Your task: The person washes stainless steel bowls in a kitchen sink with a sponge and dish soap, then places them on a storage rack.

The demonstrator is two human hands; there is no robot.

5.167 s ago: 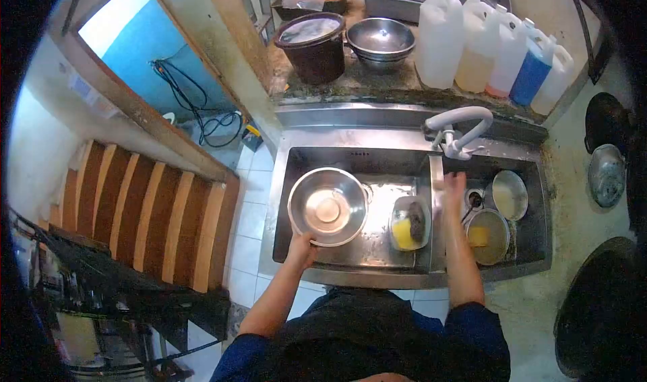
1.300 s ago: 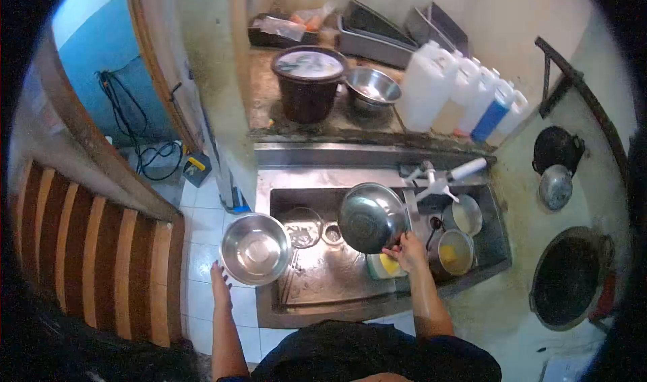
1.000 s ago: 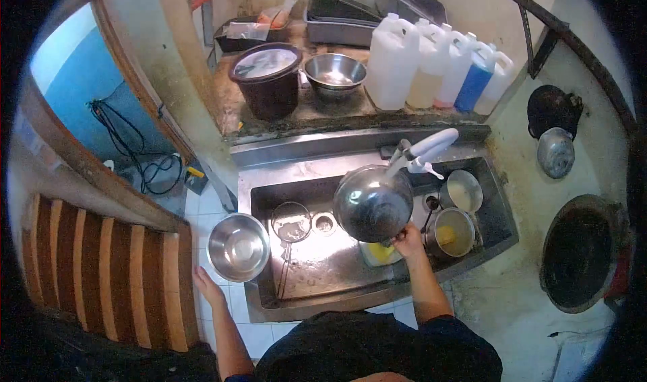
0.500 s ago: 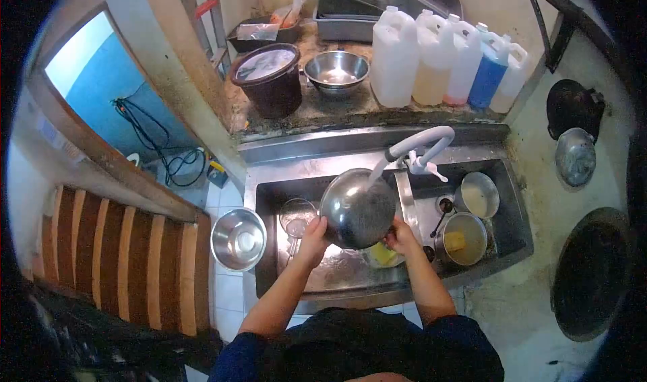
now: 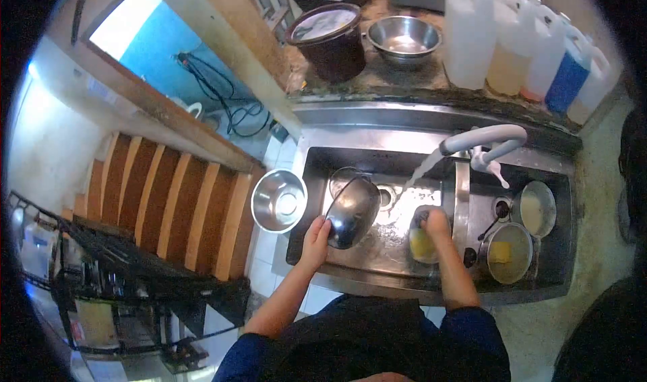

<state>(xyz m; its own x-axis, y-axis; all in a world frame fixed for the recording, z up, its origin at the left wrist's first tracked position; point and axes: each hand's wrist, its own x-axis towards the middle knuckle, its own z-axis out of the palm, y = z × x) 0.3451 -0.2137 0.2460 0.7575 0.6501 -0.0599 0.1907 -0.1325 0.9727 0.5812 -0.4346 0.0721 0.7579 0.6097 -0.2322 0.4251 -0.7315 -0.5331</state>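
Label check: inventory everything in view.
Double sink: 1, silver, centre
Tilted bowl: 1, silver, left basin
Upright bowl: 1, silver, sink's left edge
Shallow bowl: 1+, silver, ledge
Faucet: 1, white, behind sink
Strainer: 1, silver, left basin
Tub: 1, yellowish contents, left basin
Pots: 2, silver, right basin
Sponge: 1, yellow, one pot
Ladle: 1, dark, right basin
Jugs: 5, translucent, ledge
Lidded bucket: 1, brown, ledge
Staircase: 1, brown, left
Cable: 1+, black, doorway
Left hand: 1, bare, on tilted bowl
Right hand: 1, bare, at tub

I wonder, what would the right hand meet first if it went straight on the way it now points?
Probably the dark pad in the tub, close by the right hand; depth is unclear.
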